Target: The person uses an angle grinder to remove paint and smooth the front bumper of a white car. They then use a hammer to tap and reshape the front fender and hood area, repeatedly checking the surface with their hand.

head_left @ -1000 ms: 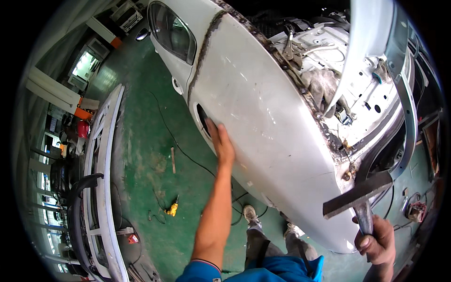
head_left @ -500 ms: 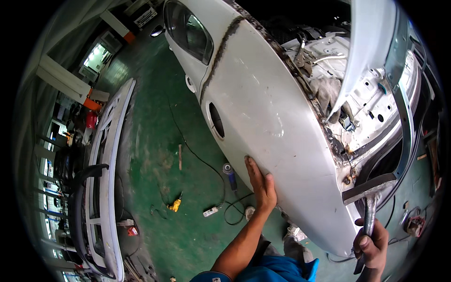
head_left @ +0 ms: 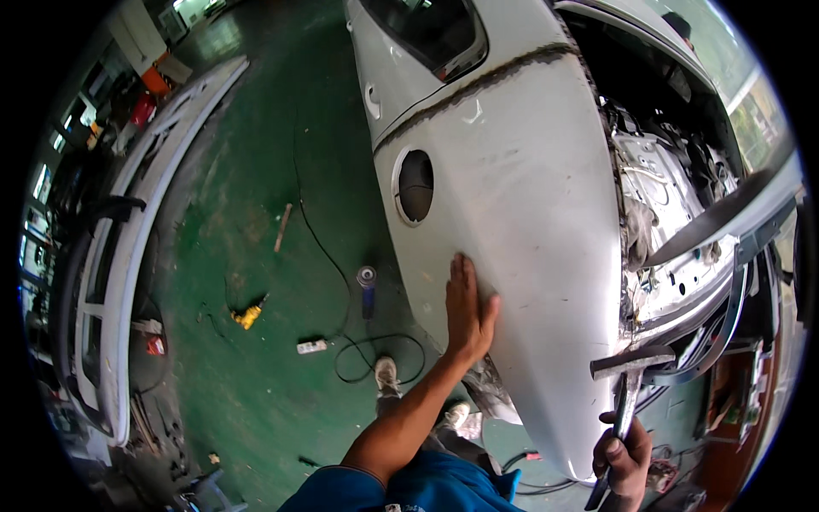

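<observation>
A silver-white car body panel (head_left: 546,213) stretches out in front of me, with a dark rough weld seam (head_left: 486,85) across it and a round opening (head_left: 416,186) in its side. My left hand (head_left: 468,311) lies flat on the panel's outer face, fingers stretched and holding nothing. In my right hand (head_left: 624,461) is a hammer (head_left: 630,365), gripped by its metal handle with the long head up. The hammer's head is beside the panel's rear edge; whether it touches cannot be made out. Past that edge lies the open trunk with bare white metal (head_left: 657,171).
On the green floor at left lie an angle grinder (head_left: 367,290), a yellow power tool (head_left: 249,316), a power strip (head_left: 312,346) and a looping black cable (head_left: 320,243). A long bumper-like part (head_left: 136,230) stands farther left. A curved metal arm (head_left: 725,333) juts out at right.
My view has swung, so the car appears more upright. The left hand stays flat on the panel, seemingly near the same place. The hammer remains in my right hand beside the rear edge.
</observation>
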The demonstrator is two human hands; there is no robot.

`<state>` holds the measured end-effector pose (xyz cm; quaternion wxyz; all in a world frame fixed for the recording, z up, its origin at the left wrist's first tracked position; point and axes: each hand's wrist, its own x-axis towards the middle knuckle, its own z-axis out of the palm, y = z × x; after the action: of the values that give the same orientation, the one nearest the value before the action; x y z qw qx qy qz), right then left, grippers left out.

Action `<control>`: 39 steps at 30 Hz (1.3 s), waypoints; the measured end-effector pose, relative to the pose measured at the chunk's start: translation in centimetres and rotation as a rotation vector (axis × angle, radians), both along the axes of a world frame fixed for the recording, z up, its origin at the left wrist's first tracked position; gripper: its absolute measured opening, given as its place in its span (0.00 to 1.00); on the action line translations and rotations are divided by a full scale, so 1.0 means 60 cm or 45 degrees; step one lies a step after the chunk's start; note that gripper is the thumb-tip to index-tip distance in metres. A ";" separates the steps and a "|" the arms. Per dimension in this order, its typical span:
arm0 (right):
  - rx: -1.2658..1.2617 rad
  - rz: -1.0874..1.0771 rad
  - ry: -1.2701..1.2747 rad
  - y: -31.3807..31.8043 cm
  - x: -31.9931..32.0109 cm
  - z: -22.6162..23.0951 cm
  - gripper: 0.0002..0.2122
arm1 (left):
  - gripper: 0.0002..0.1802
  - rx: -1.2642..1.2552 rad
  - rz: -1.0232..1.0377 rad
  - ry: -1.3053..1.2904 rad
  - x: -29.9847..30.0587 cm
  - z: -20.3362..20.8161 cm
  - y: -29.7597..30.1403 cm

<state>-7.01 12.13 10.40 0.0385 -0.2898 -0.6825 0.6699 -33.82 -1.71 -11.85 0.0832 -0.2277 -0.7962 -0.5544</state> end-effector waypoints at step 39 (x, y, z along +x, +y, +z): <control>1.170 0.265 -0.226 -0.219 -0.383 -0.152 0.13 | 0.35 -0.157 -0.505 0.137 -0.045 -0.032 -0.110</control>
<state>-30.01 -0.99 1.26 0.0369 -0.2291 -0.9340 0.2716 -36.50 -8.32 -13.78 0.0009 -0.4139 -0.7627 -0.4970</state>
